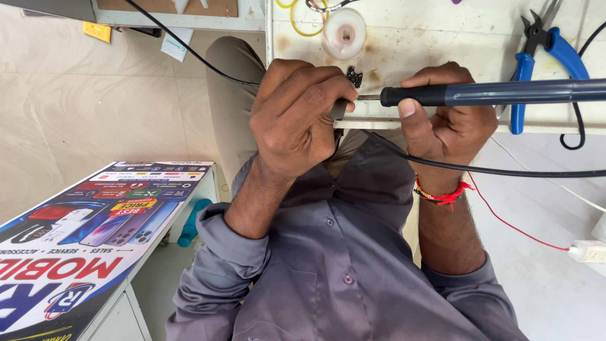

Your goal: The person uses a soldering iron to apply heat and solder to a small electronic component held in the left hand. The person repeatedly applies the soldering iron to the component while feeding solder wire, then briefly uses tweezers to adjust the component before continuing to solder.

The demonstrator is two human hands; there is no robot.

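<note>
Left hand (297,117) is curled shut, pinching a small dark part (338,110) between thumb and fingers. Right hand (445,123) is closed around the soldering iron (492,93), thumb pressed up on its black grip, the metal tip reaching across to the part at the left fingertips. Just beyond the right hand's knuckles, blue-handled pliers (536,53) lie on the white desk (429,31); a solder spool (344,31) sits past the left hand

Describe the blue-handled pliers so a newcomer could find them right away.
Start at the white worktable along the top of the view, then go to its far right end. The pliers lie there, just above the dark soldering iron. They alone have bright blue grips and black jaws.
</note>
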